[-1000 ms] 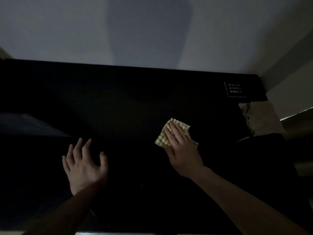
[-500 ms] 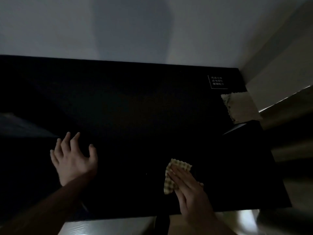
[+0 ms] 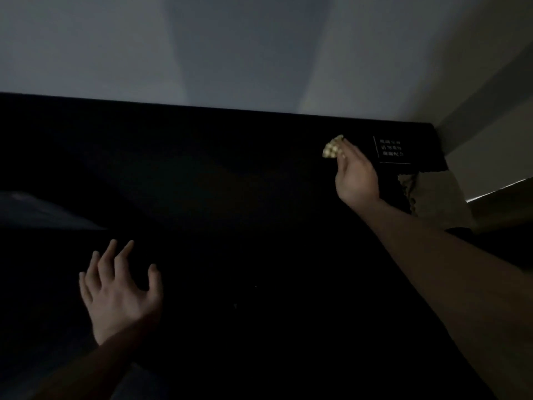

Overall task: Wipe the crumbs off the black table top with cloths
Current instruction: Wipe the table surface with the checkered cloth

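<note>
The black table top fills the dim view. My right hand reaches to the far right part of it, close to the back edge, and presses a small yellow checked cloth under its fingertips. My left hand rests low at the near left with fingers spread and nothing in it. A couple of tiny pale specks show on the near middle of the table. Most of the cloth is hidden beneath my fingers.
A second, beige cloth lies at the table's right edge. A white-lettered label sits at the far right corner. A pale wall rises behind the table, and a wall corner stands at the right.
My right hand has slid the checked cloth from the near edge up to the far right, close to the label. My left hand has stayed spread at the near left.
</note>
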`<state>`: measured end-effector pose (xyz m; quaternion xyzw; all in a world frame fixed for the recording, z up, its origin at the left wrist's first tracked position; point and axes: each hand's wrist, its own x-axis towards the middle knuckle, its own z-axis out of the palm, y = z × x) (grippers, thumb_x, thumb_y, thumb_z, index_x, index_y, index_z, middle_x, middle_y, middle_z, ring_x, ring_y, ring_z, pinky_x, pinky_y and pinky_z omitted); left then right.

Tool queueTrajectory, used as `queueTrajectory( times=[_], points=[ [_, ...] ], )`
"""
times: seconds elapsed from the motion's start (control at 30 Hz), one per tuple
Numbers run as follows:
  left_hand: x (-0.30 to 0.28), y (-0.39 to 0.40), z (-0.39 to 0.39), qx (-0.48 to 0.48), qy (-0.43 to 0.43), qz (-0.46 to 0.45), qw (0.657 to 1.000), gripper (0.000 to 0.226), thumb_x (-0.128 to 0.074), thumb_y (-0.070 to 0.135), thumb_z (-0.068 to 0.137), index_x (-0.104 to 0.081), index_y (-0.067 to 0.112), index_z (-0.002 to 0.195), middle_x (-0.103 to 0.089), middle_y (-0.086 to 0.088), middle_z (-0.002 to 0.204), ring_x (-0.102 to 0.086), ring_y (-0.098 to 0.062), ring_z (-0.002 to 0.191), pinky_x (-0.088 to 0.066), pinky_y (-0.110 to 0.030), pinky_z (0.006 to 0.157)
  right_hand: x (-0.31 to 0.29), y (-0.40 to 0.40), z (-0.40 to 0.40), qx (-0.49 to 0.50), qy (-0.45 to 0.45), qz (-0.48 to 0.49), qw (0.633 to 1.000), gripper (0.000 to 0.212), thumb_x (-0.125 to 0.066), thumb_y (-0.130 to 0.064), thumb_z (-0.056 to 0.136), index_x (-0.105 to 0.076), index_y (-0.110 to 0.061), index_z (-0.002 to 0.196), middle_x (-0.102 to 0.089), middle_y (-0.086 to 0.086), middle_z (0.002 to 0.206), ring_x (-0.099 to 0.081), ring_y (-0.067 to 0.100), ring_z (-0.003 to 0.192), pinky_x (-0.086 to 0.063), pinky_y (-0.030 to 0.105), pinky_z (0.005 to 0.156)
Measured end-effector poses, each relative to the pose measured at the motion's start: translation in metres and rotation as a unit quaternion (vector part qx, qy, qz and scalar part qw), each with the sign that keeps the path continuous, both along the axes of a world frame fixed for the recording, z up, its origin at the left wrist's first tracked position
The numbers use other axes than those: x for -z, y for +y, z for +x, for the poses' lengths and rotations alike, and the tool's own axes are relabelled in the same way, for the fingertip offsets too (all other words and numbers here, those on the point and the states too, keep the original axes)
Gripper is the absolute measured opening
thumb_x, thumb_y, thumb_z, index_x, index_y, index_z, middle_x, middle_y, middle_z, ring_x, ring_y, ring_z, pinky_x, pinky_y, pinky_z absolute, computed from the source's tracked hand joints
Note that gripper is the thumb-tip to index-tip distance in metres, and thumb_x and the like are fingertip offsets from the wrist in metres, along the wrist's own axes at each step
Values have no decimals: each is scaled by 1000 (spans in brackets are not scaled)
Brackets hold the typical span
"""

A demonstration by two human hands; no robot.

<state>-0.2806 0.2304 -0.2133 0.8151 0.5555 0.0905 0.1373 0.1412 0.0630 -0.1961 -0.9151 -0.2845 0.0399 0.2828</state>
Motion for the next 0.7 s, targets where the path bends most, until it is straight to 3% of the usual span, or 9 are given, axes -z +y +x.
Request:
queueTrajectory(
  times=[0.13, 0.23, 0.33, 0.47, 0.6, 0.7],
  points=[
    [2, 1, 1, -2, -12, 6, 1000, 68, -40, 56, 84, -41, 27, 146, -30, 0, 160, -15, -23, 154, -11, -53, 125, -6, 48, 42, 27, -8, -19, 999, 43, -36, -18, 111, -52, -14, 152, -49, 10, 159, -46, 31, 145, -35, 35, 121],
    [3, 1, 0, -2, -12, 10, 1000, 68, -42, 55, 84, -41, 27, 146, -30, 0, 160, -15, -24, 153, -11, -54, 124, 3, 72, 62, 47, 19, -57, 997, 45, -35, -24, 111, -51, -19, 152, -47, 9, 161, -44, 33, 146, -36, 45, 122],
    [2, 0, 1, 1, -10, 15, 1000, 67, -42, 55, 85, -41, 27, 146, -29, 0, 160, -15, -24, 153, -11, -53, 125, 14, 72, 55, 12, -1, -127, 992, 48, -35, -24, 110, -41, -20, 158, -30, 3, 171, -29, 30, 156, -24, 45, 127],
    [2, 0, 0, 3, -3, 15, 1000, 67, -40, 55, 85, -40, 26, 146, -29, -1, 160, -16, -26, 153, -11, -54, 124, 18, 41, 18, -40, -37, -93, 994, 47, -39, -18, 110, -44, -16, 157, -38, 4, 167, -32, 28, 155, -20, 36, 128],
    [1, -1, -1, 2, -4, 9, 1000, 67, -40, 56, 86, -39, 27, 146, -28, 0, 160, -15, -26, 153, -12, -55, 124, 23, -20, -36, -91, -46, -48, 994, 43, -46, -13, 105, -58, -10, 147, -54, 7, 156, -47, 27, 146, -32, 40, 125],
    [2, -1, -1, 1, -14, 11, 1000, 67, -41, 56, 85, -39, 28, 146, -30, 0, 160, -16, -26, 153, -11, -55, 124, 25, -70, -94, -109, 0, -47, 993, 47, -42, -18, 106, -54, -14, 151, -49, 2, 160, -38, 21, 152, -29, 45, 127]
  ],
)
